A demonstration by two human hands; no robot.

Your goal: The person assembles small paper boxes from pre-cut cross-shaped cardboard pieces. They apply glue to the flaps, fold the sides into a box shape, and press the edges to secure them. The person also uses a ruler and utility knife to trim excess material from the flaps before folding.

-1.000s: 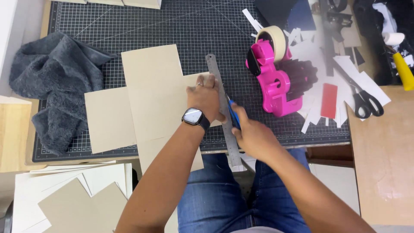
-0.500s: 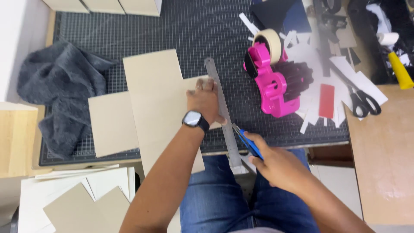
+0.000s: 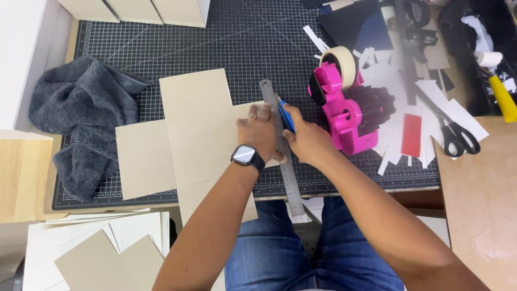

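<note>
My left hand [image 3: 262, 131] presses a long steel ruler [image 3: 281, 145] flat across a cross-shaped beige cardboard sheet [image 3: 194, 129] on the gridded cutting mat. My right hand [image 3: 308, 139] grips a blue knife [image 3: 286, 116], its blade against the ruler's right edge.

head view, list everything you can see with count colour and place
cutting mat: 1, dark gridded, centre
cardboard sheet: 1, tan, cross-shaped, on mat
metal ruler: 1, grey, along sheet's right edge
utility knife: 1, blue, against ruler
tape dispenser: 1, pink, right of ruler
towel: 1, grey, mat's left
scissors: 1, black, far right
paper scraps: several, white, right
left hand: pressing ruler, wears smartwatch
right hand: gripping knife
</note>
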